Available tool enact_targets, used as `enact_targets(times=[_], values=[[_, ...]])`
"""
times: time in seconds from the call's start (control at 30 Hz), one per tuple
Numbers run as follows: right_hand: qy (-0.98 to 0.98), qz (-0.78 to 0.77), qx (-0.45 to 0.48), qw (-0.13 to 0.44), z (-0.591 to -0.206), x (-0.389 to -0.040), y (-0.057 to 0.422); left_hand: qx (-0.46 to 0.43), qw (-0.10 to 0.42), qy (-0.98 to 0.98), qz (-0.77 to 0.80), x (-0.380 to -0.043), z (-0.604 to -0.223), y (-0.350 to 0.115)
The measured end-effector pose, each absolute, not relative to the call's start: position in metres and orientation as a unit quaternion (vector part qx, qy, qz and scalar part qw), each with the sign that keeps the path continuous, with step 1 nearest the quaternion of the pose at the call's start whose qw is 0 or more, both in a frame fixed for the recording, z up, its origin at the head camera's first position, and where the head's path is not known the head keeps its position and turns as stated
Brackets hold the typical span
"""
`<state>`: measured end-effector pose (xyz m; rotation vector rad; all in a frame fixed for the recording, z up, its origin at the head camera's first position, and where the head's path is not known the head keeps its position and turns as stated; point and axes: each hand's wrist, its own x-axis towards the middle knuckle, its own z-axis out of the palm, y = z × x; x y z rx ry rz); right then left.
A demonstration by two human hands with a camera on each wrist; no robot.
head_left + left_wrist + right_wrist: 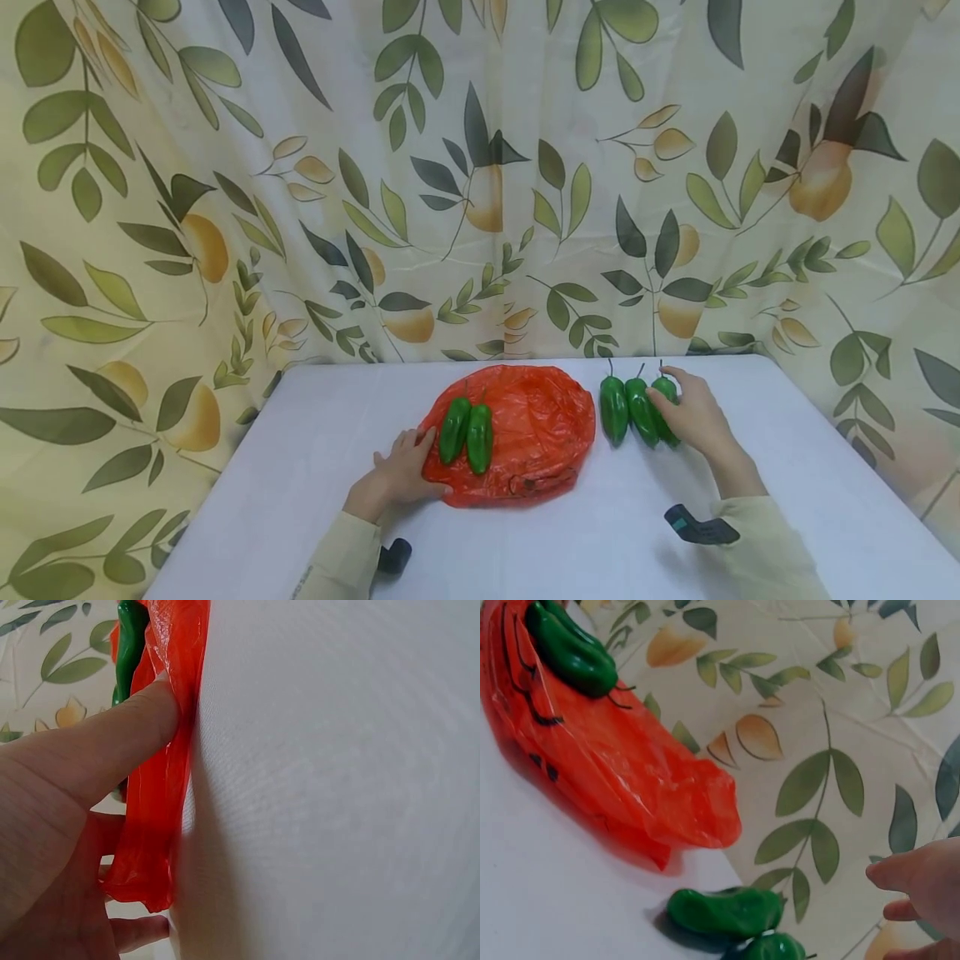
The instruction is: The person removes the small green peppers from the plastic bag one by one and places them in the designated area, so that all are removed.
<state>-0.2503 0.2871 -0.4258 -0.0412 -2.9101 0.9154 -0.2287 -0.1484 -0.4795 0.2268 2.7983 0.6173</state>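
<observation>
Leaf-printed curtains are hanging behind the white table [315, 433] I am watching from the head camera. An orange plastic bag [536, 433] is lying mid-table, carrying two green peppers [467, 432]. My left hand [401, 475] is resting flat on the bag's near-left edge, fingers straight. My right hand [693, 412] is curling loosely over the rightmost of three peppers [637, 410] lying just right of the bag.

Left wrist: a straight finger [127, 727] is pressing the bag [161, 780].

Right wrist: fingertips [907, 874] are hanging near two peppers [727, 911]; I cannot tell the grip.
</observation>
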Motion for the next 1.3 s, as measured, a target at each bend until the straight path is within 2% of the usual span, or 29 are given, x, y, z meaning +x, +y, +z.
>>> enact_targets(times=[0.4, 0.7, 1.3], values=[[-0.949, 0.306, 0.017, 0.067, -0.417, -0.244, 0.254, 0.079, 0.129, 0.965, 0.213, -0.228, -0.479, -0.148], [-0.937, 0.325, 0.056, 0.115, -0.419, -0.239, 0.231, 0.081, 0.127, 0.966, 0.211, -0.229, -0.479, -0.148], [-0.922, 0.358, 0.136, 0.062, -0.439, -0.239, 0.172, 0.079, 0.131, 0.964, 0.217, -0.23, -0.478, -0.148]])
